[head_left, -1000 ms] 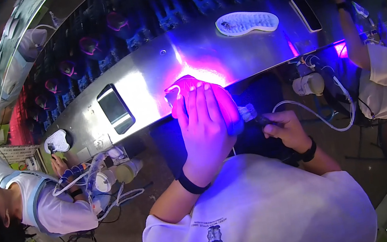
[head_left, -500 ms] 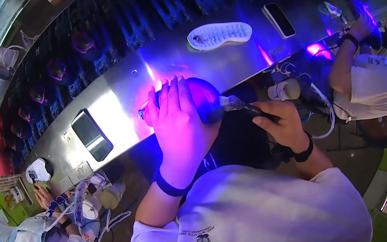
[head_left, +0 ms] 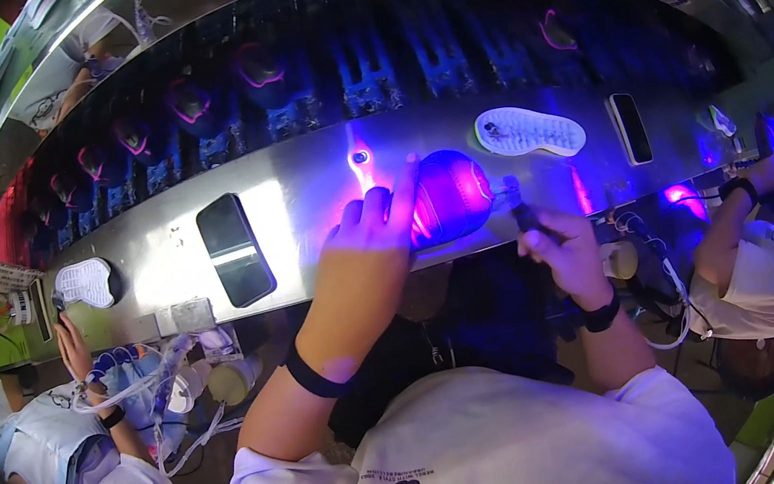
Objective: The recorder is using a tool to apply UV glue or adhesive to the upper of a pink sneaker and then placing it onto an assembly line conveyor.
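Note:
A dark shoe upper glows purple under a violet lamp on the steel bench. My left hand grips its left side, fingers spread over it. My right hand is closed on a thin dark tool whose tip meets the shoe's right edge. A black band circles each of my wrists.
A white sole lies just right of the shoe, a black phone to its left and another further right. A small glowing knob sits behind. Co-workers in white shirts work at left and right. Dark shoes line the conveyor behind.
The view has swung so the bench sits more level. My left hand has slid off the top of the shoe to its left side, uncovering it. The right hand stays at the shoe's right edge.

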`<state>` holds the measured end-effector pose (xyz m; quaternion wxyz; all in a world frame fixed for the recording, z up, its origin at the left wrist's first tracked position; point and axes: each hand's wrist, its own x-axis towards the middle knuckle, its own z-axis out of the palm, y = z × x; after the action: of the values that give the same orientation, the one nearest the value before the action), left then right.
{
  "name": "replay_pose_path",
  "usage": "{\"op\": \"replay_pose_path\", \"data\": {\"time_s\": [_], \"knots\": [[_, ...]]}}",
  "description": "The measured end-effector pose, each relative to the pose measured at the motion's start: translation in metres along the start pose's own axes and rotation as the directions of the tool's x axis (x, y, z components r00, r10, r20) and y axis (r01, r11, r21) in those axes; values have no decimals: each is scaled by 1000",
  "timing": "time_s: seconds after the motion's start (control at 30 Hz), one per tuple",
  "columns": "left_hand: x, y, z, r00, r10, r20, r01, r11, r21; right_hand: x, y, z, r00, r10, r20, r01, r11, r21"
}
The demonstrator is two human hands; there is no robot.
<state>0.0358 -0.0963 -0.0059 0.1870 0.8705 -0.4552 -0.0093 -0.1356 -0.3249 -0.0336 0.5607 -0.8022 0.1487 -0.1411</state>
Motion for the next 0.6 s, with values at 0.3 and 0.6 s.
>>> {"op": "replay_pose_path", "data": {"time_s": [0.3,0.6], "knots": [[-48,-3,-1,999,38,-17,-42,865,-499,24,-51,-9,980,12,200,-11,1000,-5],[-53,21,-11,982,169,78,-37,589,-807,10,-56,-23,965,-137,224,150,988,-44]]}}
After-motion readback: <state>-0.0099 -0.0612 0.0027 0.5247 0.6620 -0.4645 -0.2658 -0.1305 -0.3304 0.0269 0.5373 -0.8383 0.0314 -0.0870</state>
